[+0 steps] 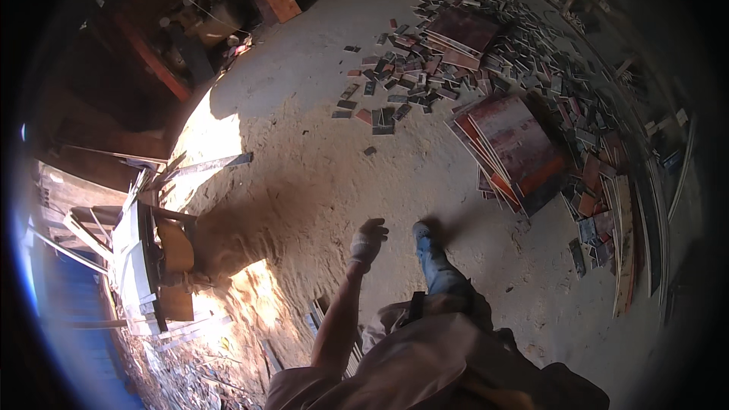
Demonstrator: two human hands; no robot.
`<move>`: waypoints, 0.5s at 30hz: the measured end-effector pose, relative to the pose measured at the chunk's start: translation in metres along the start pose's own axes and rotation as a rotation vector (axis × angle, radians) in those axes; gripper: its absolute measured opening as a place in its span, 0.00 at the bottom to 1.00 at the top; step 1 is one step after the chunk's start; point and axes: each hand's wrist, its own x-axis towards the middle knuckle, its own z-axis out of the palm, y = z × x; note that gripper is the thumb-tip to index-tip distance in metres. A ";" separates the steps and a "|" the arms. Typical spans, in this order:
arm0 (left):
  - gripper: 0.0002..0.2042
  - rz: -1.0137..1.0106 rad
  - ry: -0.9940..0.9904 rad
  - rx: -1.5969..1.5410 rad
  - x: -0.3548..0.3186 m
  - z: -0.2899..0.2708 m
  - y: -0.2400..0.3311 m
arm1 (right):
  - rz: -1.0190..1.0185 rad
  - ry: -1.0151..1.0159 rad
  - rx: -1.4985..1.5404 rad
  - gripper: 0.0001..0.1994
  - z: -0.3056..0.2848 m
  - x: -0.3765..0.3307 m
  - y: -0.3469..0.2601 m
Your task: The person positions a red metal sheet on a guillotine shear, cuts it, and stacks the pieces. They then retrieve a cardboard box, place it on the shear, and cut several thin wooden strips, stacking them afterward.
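While one leg in blue-grey trousers (446,279) stretches forward over the dusty grey floor (334,175), the person's left hand (370,241), in a pale knitted glove with dark fingertips, hangs out in front, just left of the foot. Its fingers are loosely bent and half spread, and I see nothing held in it. The right hand is out of sight, so I cannot tell how it stands. A loose brown shirt (425,357) covers the body nearest me.

Ahead and to the right, well apart from the glove, lies a skewed stack of flat, reddish-brown rectangular boards (524,133), their edges fanned toward the left. Farther off, a second stack of dark red boards (465,28) rests among a wide scatter of small, dark rectangular wooden offcuts (414,91). Long, narrow wooden strips (624,250) lie at the far right, beside more offcuts.

On the left, in hard sunlight, stands what looks like a pale-topped bench (130,258), though glare blurs its shape; a curved tan panel (178,249) is at its right side. Nearer, splintered wood debris (182,372) covers the ground.
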 end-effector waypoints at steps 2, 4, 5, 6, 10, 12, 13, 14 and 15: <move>0.16 -0.205 0.043 0.009 0.060 -0.013 0.019 | 0.032 -0.004 0.221 0.05 -0.089 0.060 -0.093; 0.14 -0.401 0.047 0.017 0.102 -0.038 0.027 | -0.035 0.058 0.949 0.04 -0.188 0.127 -0.201; 0.09 -0.632 0.005 0.332 0.125 -0.055 0.030 | -0.029 0.066 1.125 0.04 -0.237 0.161 -0.259; 0.08 -0.529 -0.298 0.983 0.142 -0.070 0.031 | -0.094 0.062 0.968 0.06 -0.284 0.199 -0.319; 0.10 -0.646 -0.398 1.101 0.280 -0.112 0.042 | -0.300 0.275 0.797 0.11 -0.485 0.385 -0.548; 0.10 -0.755 -0.320 0.931 0.405 -0.121 0.067 | -0.340 0.361 0.809 0.12 -0.573 0.469 -0.646; 0.11 -0.763 -0.317 0.898 0.475 -0.123 0.086 | -0.347 0.349 0.832 0.13 -0.611 0.498 -0.683; 0.11 -0.749 -0.324 0.886 0.546 -0.124 0.111 | -0.340 0.347 0.819 0.14 -0.642 0.519 -0.715; 0.11 -0.704 -0.357 0.899 0.628 -0.122 0.139 | -0.298 0.428 0.794 0.15 -0.680 0.540 -0.743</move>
